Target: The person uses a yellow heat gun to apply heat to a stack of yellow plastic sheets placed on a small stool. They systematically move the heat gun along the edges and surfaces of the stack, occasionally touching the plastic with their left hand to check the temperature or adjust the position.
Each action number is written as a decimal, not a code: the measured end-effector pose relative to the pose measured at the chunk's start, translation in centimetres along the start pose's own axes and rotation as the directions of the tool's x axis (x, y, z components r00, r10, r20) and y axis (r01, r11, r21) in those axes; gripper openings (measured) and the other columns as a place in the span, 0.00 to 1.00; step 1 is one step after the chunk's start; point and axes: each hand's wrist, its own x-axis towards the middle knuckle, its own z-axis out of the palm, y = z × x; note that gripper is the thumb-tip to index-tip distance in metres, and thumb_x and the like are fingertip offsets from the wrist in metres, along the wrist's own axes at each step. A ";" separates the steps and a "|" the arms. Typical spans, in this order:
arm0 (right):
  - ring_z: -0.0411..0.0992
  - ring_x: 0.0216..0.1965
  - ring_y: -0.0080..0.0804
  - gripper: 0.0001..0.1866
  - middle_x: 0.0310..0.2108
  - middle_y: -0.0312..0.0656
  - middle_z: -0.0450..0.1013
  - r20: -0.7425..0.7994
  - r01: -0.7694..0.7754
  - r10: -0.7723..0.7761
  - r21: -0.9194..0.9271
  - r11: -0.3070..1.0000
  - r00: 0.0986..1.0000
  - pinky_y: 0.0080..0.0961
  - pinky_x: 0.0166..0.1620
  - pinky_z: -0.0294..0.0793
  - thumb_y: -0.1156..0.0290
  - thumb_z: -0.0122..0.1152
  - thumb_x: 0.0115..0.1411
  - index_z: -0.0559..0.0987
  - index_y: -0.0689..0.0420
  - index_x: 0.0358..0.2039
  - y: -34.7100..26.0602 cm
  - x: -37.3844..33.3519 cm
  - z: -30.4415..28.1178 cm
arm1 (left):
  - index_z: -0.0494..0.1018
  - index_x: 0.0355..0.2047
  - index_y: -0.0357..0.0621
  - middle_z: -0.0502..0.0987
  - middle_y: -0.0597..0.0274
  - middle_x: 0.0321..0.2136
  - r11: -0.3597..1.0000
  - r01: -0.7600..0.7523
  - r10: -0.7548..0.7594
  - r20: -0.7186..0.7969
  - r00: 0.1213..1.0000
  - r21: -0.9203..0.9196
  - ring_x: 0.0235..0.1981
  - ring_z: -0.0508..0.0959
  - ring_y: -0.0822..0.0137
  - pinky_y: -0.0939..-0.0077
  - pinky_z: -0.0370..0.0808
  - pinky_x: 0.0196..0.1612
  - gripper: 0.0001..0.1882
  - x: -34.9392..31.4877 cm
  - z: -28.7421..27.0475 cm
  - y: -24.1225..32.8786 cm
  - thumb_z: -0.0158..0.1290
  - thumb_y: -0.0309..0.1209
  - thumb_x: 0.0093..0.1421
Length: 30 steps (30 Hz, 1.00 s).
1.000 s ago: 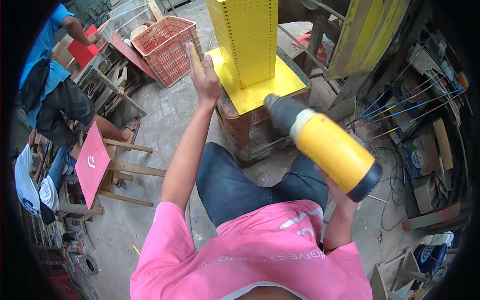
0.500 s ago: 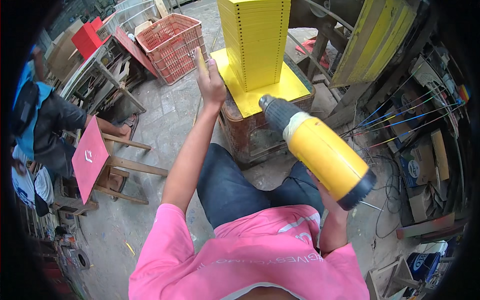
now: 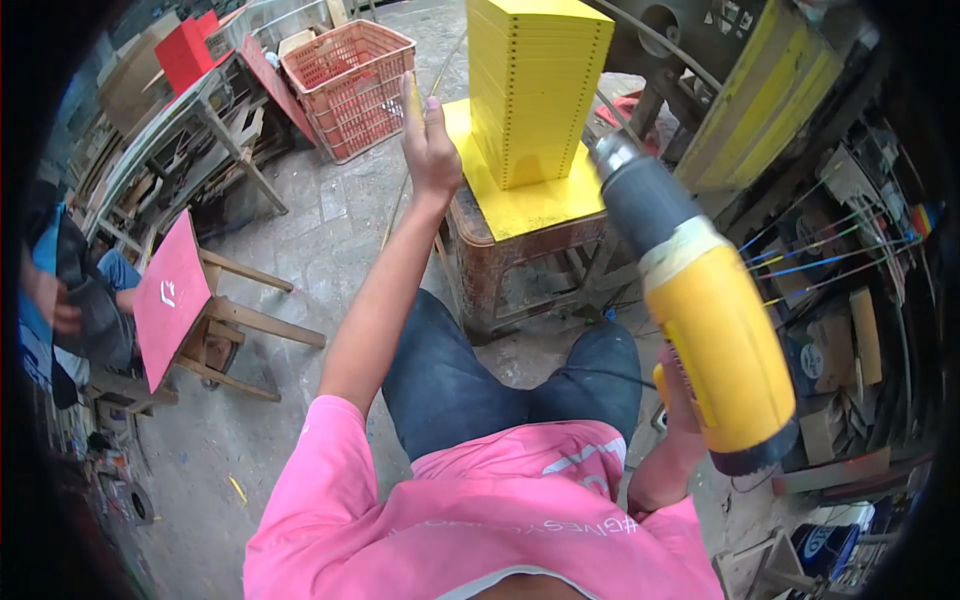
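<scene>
My right hand (image 3: 682, 395) is wrapped round the grip of a yellow and black heat gun (image 3: 725, 340). Its metal nozzle points up and left, toward the tall stack of yellow sheets (image 3: 540, 95) with dark dots along its edges. The stack stands on a flat yellow sheet (image 3: 520, 217), which lies on a worn brown stool (image 3: 490, 290) before my knees. Left of the stack, my left hand (image 3: 432, 160) is raised edge-on with the fingers stretched up. A yellow patch shows along these fingers; what it is I cannot make out.
A red plastic crate (image 3: 350, 95) stands beyond my left hand. Farther left are a wooden stool with a pink top (image 3: 172, 300) and another person (image 3: 75, 290). Coloured rods (image 3: 840, 260) and cardboard (image 3: 830, 350) crowd the right side; a yellow-striped board (image 3: 765, 100) leans behind.
The heat gun has swung right, its nozzle now farther from the stack and tipped more upward. My left hand stays beside the stack, fingers up. The view has shifted slightly; the other person has moved.
</scene>
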 end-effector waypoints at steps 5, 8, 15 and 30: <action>0.73 0.49 0.34 0.32 0.49 0.44 0.74 0.394 0.404 -0.265 -0.330 0.853 0.880 0.31 0.52 0.72 0.77 0.74 0.49 0.71 0.60 0.55 1.0 -0.9 -1.1 | 0.55 0.63 0.25 0.57 0.37 0.64 0.995 0.099 -0.101 -0.088 0.991 -0.030 0.68 0.55 0.51 0.68 0.48 0.68 0.30 -0.1 -2.3 -2.7 0.36 0.39 0.70; 0.73 0.50 0.35 0.35 0.51 0.45 0.73 0.550 0.467 -0.223 -0.354 0.810 0.805 0.31 0.52 0.72 0.77 0.74 0.49 0.70 0.60 0.57 -0.3 -0.3 -1.2 | 0.55 0.63 0.26 0.58 0.40 0.64 0.980 0.197 -0.196 -0.151 0.969 -0.014 0.67 0.57 0.55 0.70 0.51 0.67 0.30 0.8 -5.3 -4.0 0.38 0.39 0.70; 0.73 0.49 0.32 0.27 0.48 0.43 0.75 0.598 -0.459 0.373 -0.008 0.888 0.709 0.30 0.50 0.74 0.77 0.68 0.55 0.71 0.58 0.56 -7.6 2.5 0.6 | 0.63 0.59 0.28 0.72 0.45 0.54 0.770 0.634 -0.633 -0.217 0.743 -0.073 0.58 0.71 0.60 0.72 0.62 0.62 0.25 1.6 -13.8 -3.9 0.43 0.36 0.69; 0.74 0.47 0.37 0.19 0.46 0.43 0.77 0.836 -0.051 0.220 -0.226 0.973 0.503 0.31 0.50 0.72 0.72 0.66 0.57 0.76 0.60 0.50 -31.7 16.6 0.0 | 0.66 0.58 0.41 0.74 0.55 0.55 0.392 0.893 -0.903 -0.278 0.327 -0.223 0.57 0.73 0.61 0.64 0.70 0.55 0.23 18.6 -26.8 17.1 0.45 0.42 0.68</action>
